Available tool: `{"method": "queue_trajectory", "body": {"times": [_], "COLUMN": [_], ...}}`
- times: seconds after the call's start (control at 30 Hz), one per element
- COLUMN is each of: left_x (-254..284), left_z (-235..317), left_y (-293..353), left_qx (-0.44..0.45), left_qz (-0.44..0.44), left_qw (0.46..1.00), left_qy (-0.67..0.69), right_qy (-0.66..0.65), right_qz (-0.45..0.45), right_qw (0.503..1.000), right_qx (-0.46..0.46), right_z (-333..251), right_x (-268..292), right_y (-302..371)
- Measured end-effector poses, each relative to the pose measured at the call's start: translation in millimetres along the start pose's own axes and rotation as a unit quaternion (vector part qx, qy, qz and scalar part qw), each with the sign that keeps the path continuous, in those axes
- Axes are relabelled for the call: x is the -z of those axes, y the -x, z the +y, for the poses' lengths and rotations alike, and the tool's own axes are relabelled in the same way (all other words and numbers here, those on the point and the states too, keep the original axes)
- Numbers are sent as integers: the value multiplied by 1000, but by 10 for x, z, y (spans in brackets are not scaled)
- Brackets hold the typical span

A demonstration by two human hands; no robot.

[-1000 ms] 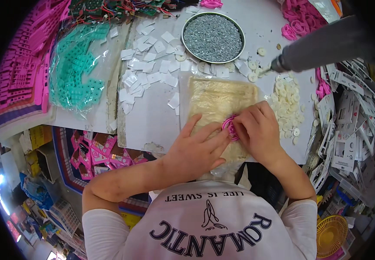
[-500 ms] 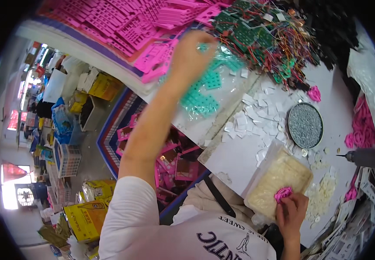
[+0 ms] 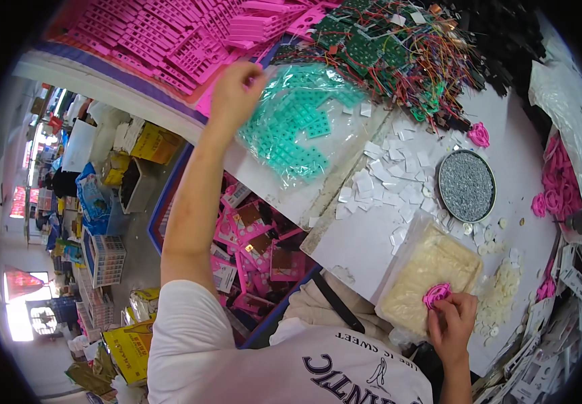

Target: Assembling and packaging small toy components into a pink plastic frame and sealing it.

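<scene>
My right hand (image 3: 452, 326) pinches a round, petalled pink plastic piece (image 3: 437, 294) by its edge. That piece rests over a cream-coloured block in clear wrapping (image 3: 439, 262). My left arm reaches to the far left, where my left hand (image 3: 234, 94) hovers between a pile of slotted pink plastic panels (image 3: 163, 40) and a clear bag of green perforated squares (image 3: 298, 128). Its fingers are curled, and whatever they hold, if anything, I cannot make out.
Green circuit boards with coloured wires (image 3: 365, 40) heap at the back. Small white squares (image 3: 385, 178) lie scattered beside a round tin of grey granules (image 3: 466, 185). A dark tool (image 3: 581, 222) juts in from the right. Below the table edge, a crate holds pink assemblies (image 3: 257, 249).
My left hand has moved left, off the bag of green squares and towards the pink panels. My right hand keeps its hold on the pink piece. The view has shifted slightly.
</scene>
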State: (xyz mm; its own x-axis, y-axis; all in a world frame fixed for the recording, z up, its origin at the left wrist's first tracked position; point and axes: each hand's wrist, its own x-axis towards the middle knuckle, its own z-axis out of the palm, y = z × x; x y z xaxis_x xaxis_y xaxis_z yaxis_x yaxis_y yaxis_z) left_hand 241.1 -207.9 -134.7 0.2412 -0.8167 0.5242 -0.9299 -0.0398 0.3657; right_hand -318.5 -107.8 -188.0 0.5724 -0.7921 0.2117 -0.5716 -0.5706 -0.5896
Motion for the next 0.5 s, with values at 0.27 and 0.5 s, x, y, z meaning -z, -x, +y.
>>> {"method": "queue_trajectory", "body": {"times": [0.27,0.5], "left_x": [-401,-183], "left_z": [638,665], "left_y": [349,-174], "left_qx": [-57,-72], "left_qz": [-241,-107], "left_qw": [929,990], "left_qy": [-273,-54], "right_qy": [-11,9], "right_qz": [15,29], "right_qw": [1000,999], "right_qx": [15,20], "right_z": [-4,12], "right_x": [-18,2], "right_y": [-13,25]}}
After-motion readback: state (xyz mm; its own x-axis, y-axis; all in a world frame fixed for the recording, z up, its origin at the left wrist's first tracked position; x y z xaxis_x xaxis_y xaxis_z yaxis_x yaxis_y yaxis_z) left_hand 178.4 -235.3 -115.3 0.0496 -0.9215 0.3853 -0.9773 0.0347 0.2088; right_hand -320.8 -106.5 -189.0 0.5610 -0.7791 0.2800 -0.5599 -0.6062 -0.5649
